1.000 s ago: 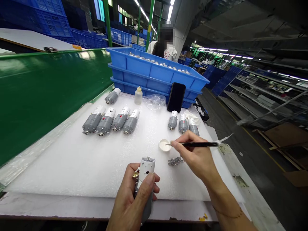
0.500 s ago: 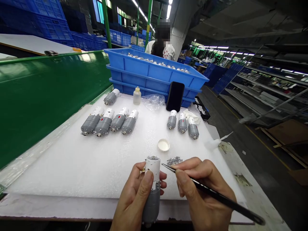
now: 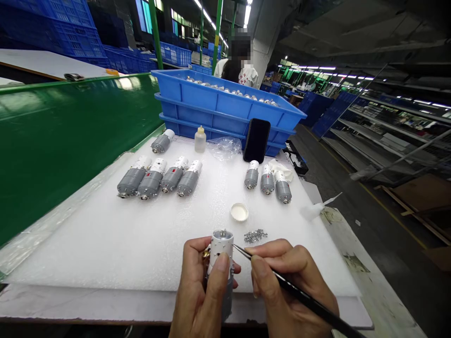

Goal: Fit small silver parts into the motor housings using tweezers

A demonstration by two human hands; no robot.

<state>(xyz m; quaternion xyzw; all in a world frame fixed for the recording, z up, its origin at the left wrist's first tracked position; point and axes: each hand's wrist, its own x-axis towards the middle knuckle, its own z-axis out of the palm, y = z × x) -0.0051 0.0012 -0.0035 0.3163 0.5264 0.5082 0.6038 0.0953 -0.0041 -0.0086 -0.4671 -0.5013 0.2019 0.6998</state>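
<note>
Head view, the only one.

- Progress, judged from the layout: a row of four motors (image 3: pixel 158 177) lay side by side at 10 o'clock from the held unit, and a group of three (image 3: pixel 268 180) at 1 o'clock. One lone motor (image 3: pixel 162 141) sat further back at 11. Which batch was finished could not be told from here.
- One motor (image 3: pixel 221 249) was in hand, low and centre over the near edge of the foam sheet (image 3: pixel 123 234), upright with its white cap on top.
- A pile of small metal parts (image 3: pixel 255 235) lay at 2 o'clock, so stock remained. A shallow white dish (image 3: pixel 239 212) sat just beyond it at 1.
- Left hand (image 3: pixel 200 291): closed around the motor, thumb up the front of the white cap, fingers behind. Firm clamp.
- Right hand (image 3: pixel 289 286): pen grip, thumb and fingers pinched shut on a thin black tool (image 3: pixel 299 296). The shaft ran back toward 4 o'clock. The tip met the right side of the cap near its top.
- The tool was possibly tweezers or a fine brush; the tip was too small to tell.
- Background at 12: a small bottle (image 3: pixel 200 140), a phone (image 3: pixel 257 140) leaning on stacked blue crates (image 3: pixel 218 105), and a person (image 3: pixel 236 70) behind them.
</note>
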